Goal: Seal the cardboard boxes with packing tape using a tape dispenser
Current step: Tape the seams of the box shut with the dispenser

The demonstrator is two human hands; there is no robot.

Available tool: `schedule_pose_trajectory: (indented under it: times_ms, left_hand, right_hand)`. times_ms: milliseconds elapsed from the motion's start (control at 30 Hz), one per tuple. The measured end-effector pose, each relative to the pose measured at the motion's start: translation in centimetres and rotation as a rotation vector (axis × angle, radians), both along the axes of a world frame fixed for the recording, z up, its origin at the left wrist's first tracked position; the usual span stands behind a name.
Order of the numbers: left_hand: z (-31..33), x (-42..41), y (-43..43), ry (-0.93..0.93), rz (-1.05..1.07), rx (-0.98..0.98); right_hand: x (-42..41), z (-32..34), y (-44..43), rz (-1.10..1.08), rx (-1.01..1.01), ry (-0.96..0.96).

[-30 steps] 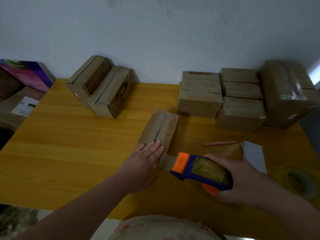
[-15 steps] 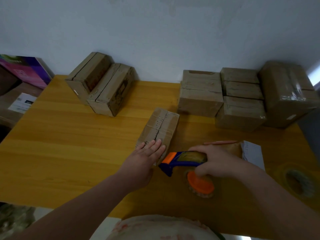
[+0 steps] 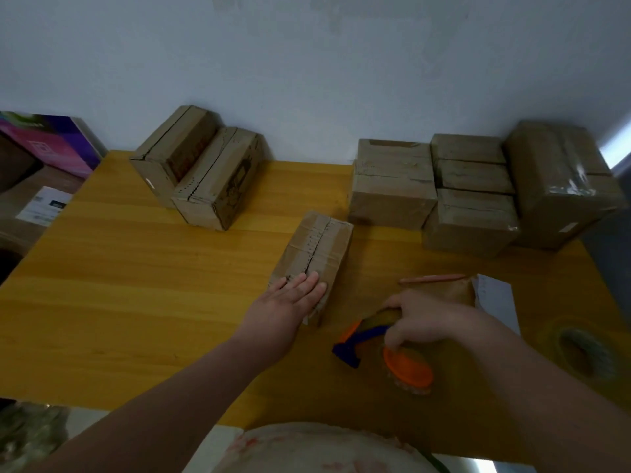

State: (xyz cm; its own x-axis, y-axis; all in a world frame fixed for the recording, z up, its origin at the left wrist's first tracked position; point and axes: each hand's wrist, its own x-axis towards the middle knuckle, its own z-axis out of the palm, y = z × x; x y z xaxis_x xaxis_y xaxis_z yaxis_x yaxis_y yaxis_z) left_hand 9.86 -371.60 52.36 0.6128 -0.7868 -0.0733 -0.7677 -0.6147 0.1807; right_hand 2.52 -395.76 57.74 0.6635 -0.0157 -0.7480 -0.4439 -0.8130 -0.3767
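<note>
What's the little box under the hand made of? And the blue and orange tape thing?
The small box looks like brown cardboard, dull and creased, with a jagged seam along its top. The tape dispenser is probably smooth plastic, going by its bright blue and orange parts, though it's blurry.

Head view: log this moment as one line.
left hand: flat on centre box | right hand: grips tape dispenser | tape dispenser: right of centre box, apart from it

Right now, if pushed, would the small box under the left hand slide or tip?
Probably slides: the table looks smooth. The small box lies low and flat, so tipping seems unlikely. The left hand presses it, hinting lightness.
</note>
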Motion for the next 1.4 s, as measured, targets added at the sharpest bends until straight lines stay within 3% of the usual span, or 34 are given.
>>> schedule_pose_trajectory:
  times_ms: [133, 233, 333, 400, 600, 767, 867, 933, 1000, 1133, 1300, 1400]
  left_hand:
    - [0.2, 0.1, -0.1, -0.050, -0.004, 0.000]
    - [1.4, 0.0, -0.4, -0.133, -0.035, -0.052]
    - [3.6, 0.1, -0.6, -0.231, -0.101, -0.199]
    - [5.0, 0.7, -0.6, -0.243, -0.080, -0.193]
    - [10.8, 3.7, -2.0, -0.146, 0.124, 0.000]
    - [13.8, 4.8, -3.3, -0.065, 0.065, 0.187]
    - [13.3, 4.0, -3.9, 0.030, 0.015, 0.265]
    - [12.7, 3.6, -4.0, 0.075, 0.027, 0.235]
    - [12.3, 3.2, -4.0, 0.099, 0.047, 0.179]
    - [12.1, 2.9, -4.3, 0.126, 0.050, 0.060]
    - [11.0, 1.7, -2.9, -0.034, 0.110, -0.208]
    - [9.8, 0.1, -1.0, -0.076, 0.038, -0.293]
  right_hand:
    - [-1.6, 0.0, -0.8, -0.049, -0.136, -0.203]
    - [-2.2, -0.2, -0.7, -0.225, -0.093, -0.371]
    - [-2.2, -0.8, -0.2, -0.244, -0.187, -0.448]
    - [-2.3, -1.1, 0.3, -0.234, -0.235, -0.466]
    - [-2.9, -2.7, 1.2, -0.073, -0.394, -0.426]
    - [-3.1, -3.5, 1.5, 0.046, -0.434, -0.358]
    - [-2.8, -3.1, 2.1, 0.002, -0.442, -0.453]
    - [-2.2, -2.4, 2.3, -0.097, -0.337, -0.595]
    - [-1.3, -1.7, 2.7, -0.196, -0.105, -0.712]
    - [0.2, -0.5, 4.2, -0.274, 0.373, -0.616]
    - [0.8, -0.9, 5.0, -0.397, 0.482, -0.587]
    - [0.8, -1.2, 5.0, -0.483, 0.528, -0.550]
